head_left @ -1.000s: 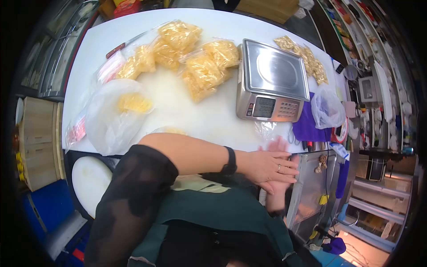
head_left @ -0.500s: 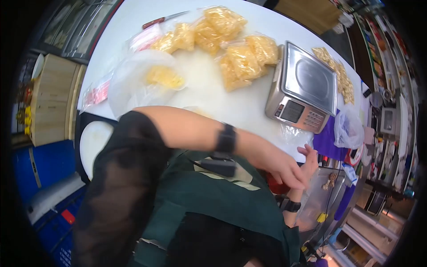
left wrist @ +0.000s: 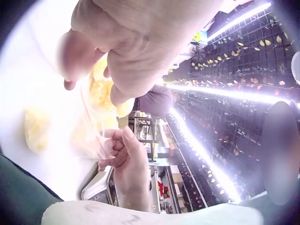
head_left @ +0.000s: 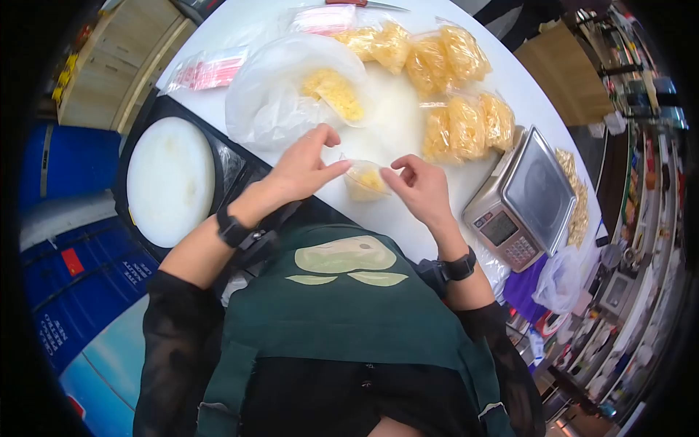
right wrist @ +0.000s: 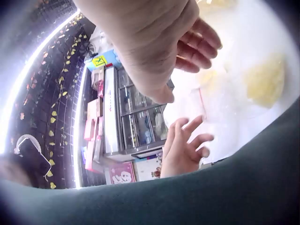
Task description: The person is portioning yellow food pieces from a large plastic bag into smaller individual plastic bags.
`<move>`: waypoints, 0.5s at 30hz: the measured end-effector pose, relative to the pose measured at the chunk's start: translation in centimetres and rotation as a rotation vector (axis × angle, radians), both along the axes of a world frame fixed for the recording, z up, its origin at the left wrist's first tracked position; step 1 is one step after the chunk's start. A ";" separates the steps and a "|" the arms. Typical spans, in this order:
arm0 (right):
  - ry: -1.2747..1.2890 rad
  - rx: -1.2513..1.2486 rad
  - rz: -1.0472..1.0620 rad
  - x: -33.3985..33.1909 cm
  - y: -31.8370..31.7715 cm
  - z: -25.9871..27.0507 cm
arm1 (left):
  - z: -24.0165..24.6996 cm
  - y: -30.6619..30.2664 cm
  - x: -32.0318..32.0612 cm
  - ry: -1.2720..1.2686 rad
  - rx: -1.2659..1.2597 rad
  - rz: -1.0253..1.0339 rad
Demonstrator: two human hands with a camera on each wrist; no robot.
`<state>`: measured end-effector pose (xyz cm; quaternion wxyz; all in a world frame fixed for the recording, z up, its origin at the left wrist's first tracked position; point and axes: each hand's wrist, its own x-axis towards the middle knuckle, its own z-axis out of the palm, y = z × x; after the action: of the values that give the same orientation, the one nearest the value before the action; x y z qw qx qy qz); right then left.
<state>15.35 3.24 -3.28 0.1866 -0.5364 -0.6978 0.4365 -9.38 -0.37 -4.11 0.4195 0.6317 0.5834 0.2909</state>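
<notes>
A small clear bag of pale yellow bits lies near the table's front edge, between my two hands. My left hand is at its left side, thumb tip close to the bag's clear top. In the right wrist view the fingers of that left hand are loosely spread beside a thin red-lined film. Opposite it, my right hand is at the bag's right edge, thumb apart from the fingers. Behind them, a white plastic bag lies spread with a yellow heap inside.
Filled yellow bags lie at the back right, beside a steel scale. Packs of red-striped bags are at the left. A red-handled knife lies at the far edge. A white oval board is left of the table.
My hands, one over the other by the scale's front a second ago, have parted and come left to the small yellow bag. The head view has turned, shifting the table contents rightward.
</notes>
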 end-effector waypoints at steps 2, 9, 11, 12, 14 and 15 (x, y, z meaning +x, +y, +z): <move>-0.381 0.134 0.196 -1.9 0.5 1.0 | -1.4 0.4 1.6 0.001 -0.100 0.091; -0.219 0.240 0.232 -2.9 1.8 1.5 | 0.4 -0.9 1.6 -0.049 0.376 -0.014; -0.145 0.159 0.223 -3.8 2.6 1.5 | 0.7 -1.4 0.8 -0.080 0.350 -0.012; -0.146 0.161 0.227 -4.3 2.9 0.8 | 0.2 -1.5 0.4 -0.006 0.334 -0.008; -0.188 0.284 0.308 -5.5 3.7 -0.9 | -0.2 -1.4 -0.4 0.069 0.328 0.005; -0.190 0.288 0.314 -5.5 4.3 -1.1 | -0.4 -1.4 -0.7 0.095 0.321 -0.057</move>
<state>9.82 7.56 -4.38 0.1247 -0.4277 -0.8422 0.3036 -10.09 -1.81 -4.49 0.2929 0.7200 0.5306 0.3381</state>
